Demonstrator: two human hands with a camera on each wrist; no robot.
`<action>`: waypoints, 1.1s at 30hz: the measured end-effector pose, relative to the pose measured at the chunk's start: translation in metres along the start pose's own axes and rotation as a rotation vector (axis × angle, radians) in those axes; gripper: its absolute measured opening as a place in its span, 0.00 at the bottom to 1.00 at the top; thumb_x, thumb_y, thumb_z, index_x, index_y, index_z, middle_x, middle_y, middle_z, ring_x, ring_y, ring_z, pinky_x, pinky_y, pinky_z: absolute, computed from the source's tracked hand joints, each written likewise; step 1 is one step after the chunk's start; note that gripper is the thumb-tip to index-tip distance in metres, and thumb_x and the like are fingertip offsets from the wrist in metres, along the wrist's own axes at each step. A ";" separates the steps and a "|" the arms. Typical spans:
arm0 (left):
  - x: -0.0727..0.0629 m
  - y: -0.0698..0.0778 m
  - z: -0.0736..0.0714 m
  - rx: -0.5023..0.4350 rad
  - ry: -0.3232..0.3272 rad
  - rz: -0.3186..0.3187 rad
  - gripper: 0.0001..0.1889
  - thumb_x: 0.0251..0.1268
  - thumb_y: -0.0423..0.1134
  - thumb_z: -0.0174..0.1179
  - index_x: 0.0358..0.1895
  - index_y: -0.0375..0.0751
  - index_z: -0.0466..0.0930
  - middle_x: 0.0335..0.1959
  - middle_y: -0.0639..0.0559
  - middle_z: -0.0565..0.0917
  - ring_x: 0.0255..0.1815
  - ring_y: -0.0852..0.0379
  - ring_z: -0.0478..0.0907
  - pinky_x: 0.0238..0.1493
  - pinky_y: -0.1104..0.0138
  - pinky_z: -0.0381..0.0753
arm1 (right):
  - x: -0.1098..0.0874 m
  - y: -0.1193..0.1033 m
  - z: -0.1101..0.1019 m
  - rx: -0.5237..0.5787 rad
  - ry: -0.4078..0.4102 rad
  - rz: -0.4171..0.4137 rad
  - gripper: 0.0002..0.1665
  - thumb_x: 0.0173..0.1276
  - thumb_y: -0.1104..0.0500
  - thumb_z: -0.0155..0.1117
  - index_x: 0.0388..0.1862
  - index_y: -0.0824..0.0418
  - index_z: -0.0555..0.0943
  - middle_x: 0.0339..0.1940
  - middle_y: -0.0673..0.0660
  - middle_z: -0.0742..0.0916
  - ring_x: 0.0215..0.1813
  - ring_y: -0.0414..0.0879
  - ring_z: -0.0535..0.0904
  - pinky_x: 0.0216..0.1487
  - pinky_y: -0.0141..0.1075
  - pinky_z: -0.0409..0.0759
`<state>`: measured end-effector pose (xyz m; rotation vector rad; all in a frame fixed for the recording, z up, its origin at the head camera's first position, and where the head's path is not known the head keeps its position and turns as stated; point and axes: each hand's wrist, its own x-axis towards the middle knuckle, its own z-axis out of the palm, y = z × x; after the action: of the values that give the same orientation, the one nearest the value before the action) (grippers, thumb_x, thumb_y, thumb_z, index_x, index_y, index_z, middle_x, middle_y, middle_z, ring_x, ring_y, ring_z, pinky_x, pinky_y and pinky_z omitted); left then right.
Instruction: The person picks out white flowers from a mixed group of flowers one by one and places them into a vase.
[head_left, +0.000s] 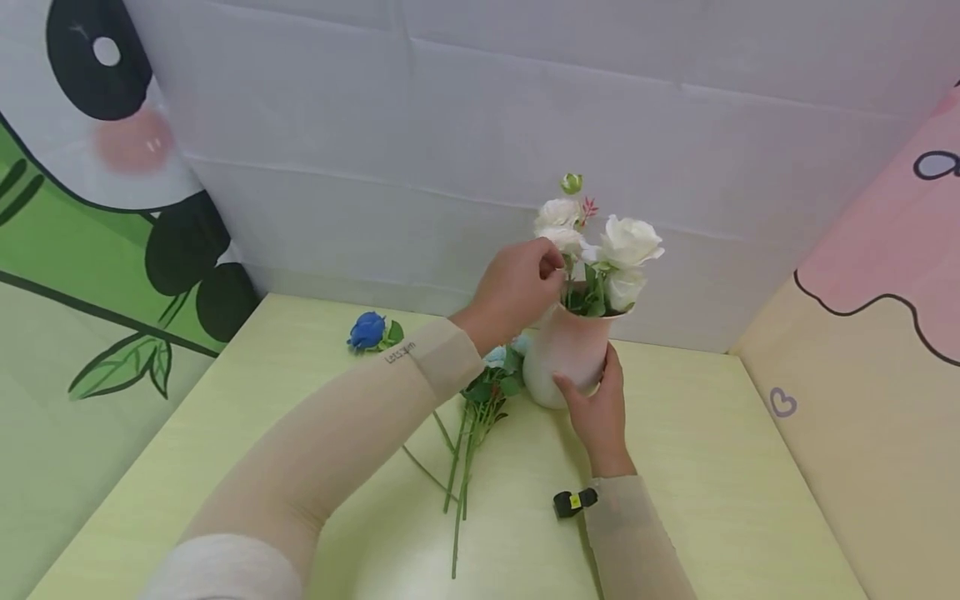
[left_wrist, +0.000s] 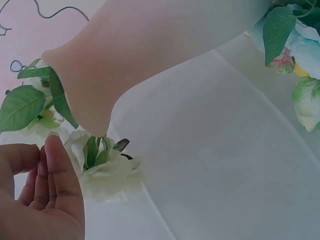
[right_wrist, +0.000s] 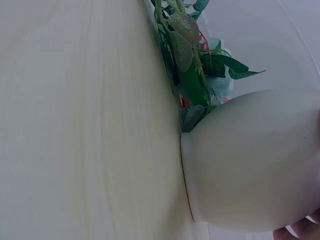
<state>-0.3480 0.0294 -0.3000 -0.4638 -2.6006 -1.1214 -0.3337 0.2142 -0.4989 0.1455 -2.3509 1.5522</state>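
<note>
A pale pink and white vase [head_left: 564, 354] stands upright on the table, holding white roses [head_left: 632, 242], a green bud [head_left: 572, 183] and leaves. My right hand [head_left: 600, 408] grips the vase low on its near right side, thumb and fingers spread round the curve; the right wrist view catches only its fingertips [right_wrist: 300, 230]. At the rim, my left hand [head_left: 517, 283] reaches in among the white blooms from the left. Its thumb and index fingertips [left_wrist: 54, 145] meet right beside a white rose [left_wrist: 112, 172]; I cannot tell whether a stem is pinched there.
Left of the vase lies a bunch of stems [head_left: 465, 458] with pale blue flowers [head_left: 496, 357] and green leaves, partly behind the left forearm. A blue rose [head_left: 367, 332] lies farther left. A black device [head_left: 573, 502] sits at the right wrist. A cloth-covered wall [head_left: 360, 200] closes the back.
</note>
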 end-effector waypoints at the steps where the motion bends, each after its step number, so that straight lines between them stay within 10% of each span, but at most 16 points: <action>1: -0.002 -0.002 -0.002 -0.011 0.011 0.003 0.05 0.78 0.40 0.57 0.47 0.46 0.82 0.38 0.58 0.84 0.37 0.61 0.79 0.42 0.66 0.80 | 0.000 0.000 0.000 0.000 -0.002 -0.001 0.61 0.66 0.42 0.76 0.84 0.59 0.50 0.80 0.62 0.63 0.79 0.57 0.61 0.76 0.55 0.62; 11: -0.039 -0.021 -0.020 -0.189 0.117 0.080 0.02 0.75 0.39 0.61 0.42 0.47 0.82 0.34 0.58 0.84 0.35 0.61 0.80 0.40 0.64 0.82 | 0.002 0.002 0.000 -0.013 -0.001 0.008 0.62 0.65 0.40 0.76 0.85 0.59 0.50 0.81 0.62 0.63 0.79 0.57 0.61 0.77 0.55 0.62; 33: -0.137 -0.073 -0.035 -0.316 0.382 -0.014 0.03 0.72 0.37 0.67 0.44 0.43 0.85 0.34 0.54 0.86 0.35 0.60 0.82 0.39 0.65 0.83 | -0.001 0.001 0.001 -0.024 0.003 -0.001 0.60 0.67 0.43 0.76 0.85 0.59 0.50 0.81 0.61 0.63 0.79 0.56 0.61 0.77 0.54 0.61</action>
<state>-0.2472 -0.0690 -0.3748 -0.2613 -2.1129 -1.4719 -0.3335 0.2140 -0.5004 0.1388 -2.3659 1.5218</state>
